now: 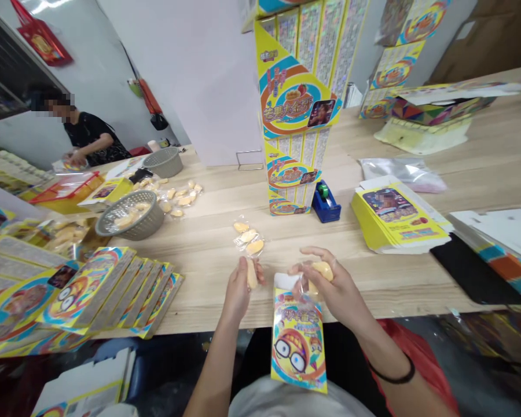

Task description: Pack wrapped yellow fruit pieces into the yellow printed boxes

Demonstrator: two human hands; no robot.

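Over the surface [208,255], left fingers [242,266] pinch a wrapped snack [252,274]; right fingers [312,252] grip a pouch [298,341]; more snacks [248,238] remain loose, flat pouches [87,295] stacked.

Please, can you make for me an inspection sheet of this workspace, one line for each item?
Surface: light wooden table, with goods along both sides.
Job's things: printed pouch below the hands; wrapped yellow pieces lying just ahead.
Hands: left hand grips a wrapped yellow piece; right hand grips a second wrapped piece above the pouch.
Clutter: grey basket, blue tape dispenser, stacked printed cards.
Cables: nothing seen.
Surroundings: co-worker at the far table end; tall stack of printed boxes.
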